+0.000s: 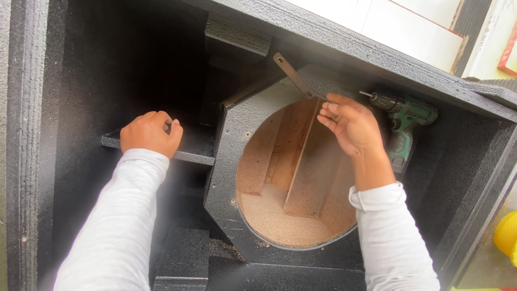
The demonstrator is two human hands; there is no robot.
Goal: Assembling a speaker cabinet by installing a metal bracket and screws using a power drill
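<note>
Hands work inside a large black textured cabinet (344, 40), seen from above. The left hand (150, 133) is curled into a loose fist and rests on the edge of a narrow black shelf (188, 153) that runs across the dark left part of the interior; its fingers fold over the shelf's near edge and pinch nothing that can be seen. The right hand (351, 124) is held half open, fingers together and slightly bent, at the upper rim of an octagonal black panel (229, 161) with a big round opening. Its fingertips touch or nearly touch a flat metal strip (291, 73) that slants up and to the left from the panel's top edge; whether the strip is actually gripped cannot be told.

Through the round opening bare wood shows: a floor of pale particle board (274, 215) and an upright wooden divider (304, 167) standing across the middle.

Just behind the right hand lies a green cordless drill (406, 121), its bit pointing left toward the fingers and its handle dropping down behind the wrist, which partly hides it. A black block (183, 256) sits at the bottom, between the two white sleeves. Another black brace (237, 35) hangs under the cabinet's top wall, above the metal strip. At the far right edge, outside the cabinet, part of a yellow object (507, 234) shows.
</note>
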